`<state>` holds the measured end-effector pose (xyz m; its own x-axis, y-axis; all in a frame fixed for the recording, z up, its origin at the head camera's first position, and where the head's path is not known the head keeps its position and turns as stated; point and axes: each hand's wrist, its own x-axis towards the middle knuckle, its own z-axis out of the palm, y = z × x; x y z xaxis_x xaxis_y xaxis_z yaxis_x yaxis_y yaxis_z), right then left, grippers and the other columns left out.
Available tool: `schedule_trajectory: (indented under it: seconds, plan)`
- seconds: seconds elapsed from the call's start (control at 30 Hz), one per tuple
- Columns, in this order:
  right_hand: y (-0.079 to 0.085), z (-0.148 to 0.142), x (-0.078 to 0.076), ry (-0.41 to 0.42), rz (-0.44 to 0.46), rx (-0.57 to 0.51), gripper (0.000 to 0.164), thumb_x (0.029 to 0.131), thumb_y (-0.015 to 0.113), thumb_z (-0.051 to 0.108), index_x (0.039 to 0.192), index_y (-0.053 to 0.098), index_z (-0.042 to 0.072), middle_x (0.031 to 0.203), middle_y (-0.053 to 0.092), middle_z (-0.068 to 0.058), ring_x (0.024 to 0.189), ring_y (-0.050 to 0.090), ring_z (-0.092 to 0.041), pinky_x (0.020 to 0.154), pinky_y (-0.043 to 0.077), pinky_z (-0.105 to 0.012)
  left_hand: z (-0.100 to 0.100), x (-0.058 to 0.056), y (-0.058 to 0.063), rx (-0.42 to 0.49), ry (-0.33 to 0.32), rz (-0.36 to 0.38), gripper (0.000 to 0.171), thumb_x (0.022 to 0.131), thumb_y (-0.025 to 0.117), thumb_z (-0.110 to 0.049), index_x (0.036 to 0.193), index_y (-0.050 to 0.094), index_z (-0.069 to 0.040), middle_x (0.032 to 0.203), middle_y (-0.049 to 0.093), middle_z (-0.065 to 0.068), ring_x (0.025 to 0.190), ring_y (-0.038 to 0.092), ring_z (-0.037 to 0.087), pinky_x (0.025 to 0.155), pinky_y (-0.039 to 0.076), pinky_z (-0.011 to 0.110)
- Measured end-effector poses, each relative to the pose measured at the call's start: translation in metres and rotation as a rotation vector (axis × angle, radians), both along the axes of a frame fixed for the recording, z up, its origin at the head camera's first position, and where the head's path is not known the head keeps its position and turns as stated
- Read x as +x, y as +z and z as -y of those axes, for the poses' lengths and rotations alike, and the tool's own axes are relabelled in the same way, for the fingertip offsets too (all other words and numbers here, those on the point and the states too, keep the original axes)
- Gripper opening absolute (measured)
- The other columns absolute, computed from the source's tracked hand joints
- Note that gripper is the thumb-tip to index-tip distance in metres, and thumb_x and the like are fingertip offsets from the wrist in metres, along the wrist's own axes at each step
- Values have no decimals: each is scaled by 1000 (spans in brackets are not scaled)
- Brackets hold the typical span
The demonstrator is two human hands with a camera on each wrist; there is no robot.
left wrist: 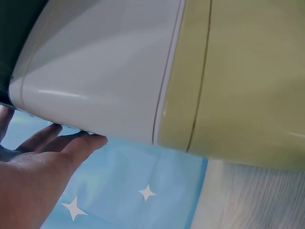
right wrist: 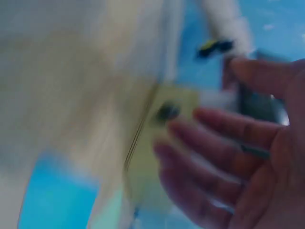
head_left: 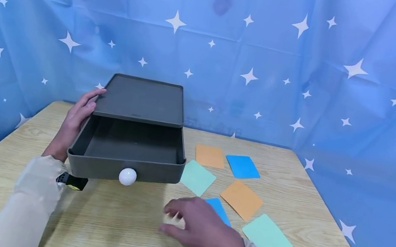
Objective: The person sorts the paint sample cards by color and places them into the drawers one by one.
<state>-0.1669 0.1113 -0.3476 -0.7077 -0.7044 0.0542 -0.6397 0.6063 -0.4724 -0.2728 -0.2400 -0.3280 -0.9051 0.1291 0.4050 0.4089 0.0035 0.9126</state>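
As starry fabric (head_left: pixel 221 79) backs the wooden table (head_left: pixel 112 223), left fingers (left wrist: pixel 86 147) touch the box (head_left: pixel 142 98), right fingers (right wrist: pixel 212 145) curve loosely.

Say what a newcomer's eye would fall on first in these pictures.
Probably the dark-topped drawer box, left of centre in the head view, its open drawer showing a round white knob and the left hand resting against its side. Next, the orange, blue and green cards on the table to its right. Behind everything, a blue backdrop with white stars.
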Motion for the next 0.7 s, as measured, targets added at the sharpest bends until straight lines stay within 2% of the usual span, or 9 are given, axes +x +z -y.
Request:
schedule_trajectory:
  seconds: [0.07,0.1,0.17,0.27,0.43,0.57,0.7]
  plan:
    - [-5,-10,-2,-128,-190,163,38,91,72,38,119,69,11,112,71,-3,97,66,-16,72,55,-28,0,0,0,1,1,-2,53,108,34,-40,159,27,-28,170,13,1,139,33,10,95,41,12]
    - [-9,-15,-3,-191,-248,226,43,89,74,40,121,67,11,116,69,-5,99,65,-21,72,54,-32,0,0,1,1,3,-1,53,108,34,-40,159,27,-28,170,13,2,139,33,10,95,41,12]
    - [-16,-22,-4,-294,-295,304,53,85,77,42,126,64,10,120,65,-11,100,62,-27,69,55,-38,0,0,1,-3,7,0,53,108,34,-40,159,28,-28,170,13,2,139,33,10,95,41,12]
    - [-25,-29,-6,-400,-282,358,64,82,79,47,129,61,9,125,60,-18,100,60,-34,68,55,-45,-1,0,2,-9,11,-2,53,108,34,-40,159,27,-29,169,17,3,137,35,10,95,41,12]
    - [-35,-34,-8,-513,-148,366,73,78,80,53,133,56,10,137,49,-25,103,58,-41,72,55,-54,-2,0,2,-11,22,1,53,108,34,-41,158,28,-29,166,22,7,135,37,10,95,41,13]
    - [-39,-36,-9,-551,-61,365,78,78,80,55,137,52,12,139,45,-26,105,56,-42,74,54,-57,-2,1,1,-18,29,10,53,107,34,-42,158,27,-30,167,21,7,136,36,11,95,40,14]
    - [-42,-36,-9,-548,-69,373,79,78,78,57,138,52,13,136,47,-25,104,57,-41,72,55,-56,-3,0,1,-16,33,10,53,107,34,-42,159,27,-30,167,20,6,138,34,12,96,39,13]
